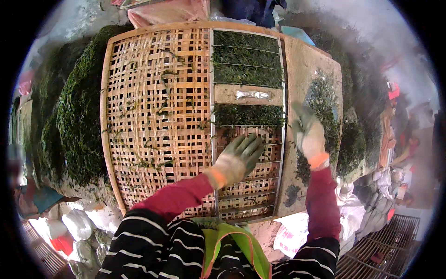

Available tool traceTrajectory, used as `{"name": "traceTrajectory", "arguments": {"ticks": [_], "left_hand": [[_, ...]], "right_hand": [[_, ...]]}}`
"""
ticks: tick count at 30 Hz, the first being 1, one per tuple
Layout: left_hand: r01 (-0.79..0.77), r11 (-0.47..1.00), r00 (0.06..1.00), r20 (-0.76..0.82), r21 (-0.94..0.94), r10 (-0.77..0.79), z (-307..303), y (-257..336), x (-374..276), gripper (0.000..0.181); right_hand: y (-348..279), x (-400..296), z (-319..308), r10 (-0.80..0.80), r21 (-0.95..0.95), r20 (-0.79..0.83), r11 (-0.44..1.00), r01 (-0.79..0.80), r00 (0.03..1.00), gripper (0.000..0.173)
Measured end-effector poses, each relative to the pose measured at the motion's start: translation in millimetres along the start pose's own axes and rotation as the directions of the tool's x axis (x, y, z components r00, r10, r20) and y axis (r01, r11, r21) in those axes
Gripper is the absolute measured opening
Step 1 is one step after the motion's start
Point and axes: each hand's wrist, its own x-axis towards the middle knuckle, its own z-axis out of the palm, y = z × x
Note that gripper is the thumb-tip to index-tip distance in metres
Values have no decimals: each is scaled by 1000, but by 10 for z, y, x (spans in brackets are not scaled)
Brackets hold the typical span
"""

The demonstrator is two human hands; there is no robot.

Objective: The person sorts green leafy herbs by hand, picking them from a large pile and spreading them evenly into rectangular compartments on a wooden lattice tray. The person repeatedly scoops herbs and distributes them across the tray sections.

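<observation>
A metal frame (pixel 213 139) with crossbars lies on a woven bamboo tray (pixel 153 104). Chopped dark green leaves (pixel 247 75) fill its upper sections, above and below a wooden block with a metal handle (pixel 249 95). The lower sections show the weave through them. My left hand (pixel 238 158), in a gray-green and cream glove, lies over the lower sections with fingers spread, just below the leaf-filled part. My right hand (pixel 308 134), gloved alike, is over the board (pixel 296 69) right of the frame, its fingers blurred; whether it holds leaves is unclear.
Large piles of green leaves (pixel 83 115) stand to the left, with more leaves (pixel 322 101) on the board and beyond it at right. White sacks (pixel 348 209) lie at lower right. A person in dark clothes (pixel 249 12) is across the tray. Slatted bamboo racks (pixel 379 244) stand at lower right.
</observation>
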Motion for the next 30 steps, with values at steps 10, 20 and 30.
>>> {"name": "traceTrajectory", "arguments": {"ticks": [10, 20, 30], "left_hand": [[159, 986, 979, -126, -42, -163, 354, 76, -541, 60], [141, 986, 990, 6, 87, -142, 385, 152, -574, 60], [557, 827, 819, -214, 78, -532, 176, -106, -623, 62]], "right_hand": [[-139, -264, 450, 80, -620, 235, 780, 85, 969, 33], [103, -538, 534, 12, -592, 249, 793, 143, 968, 12], [224, 491, 840, 76, 833, 512, 199, -516, 856, 38]]}}
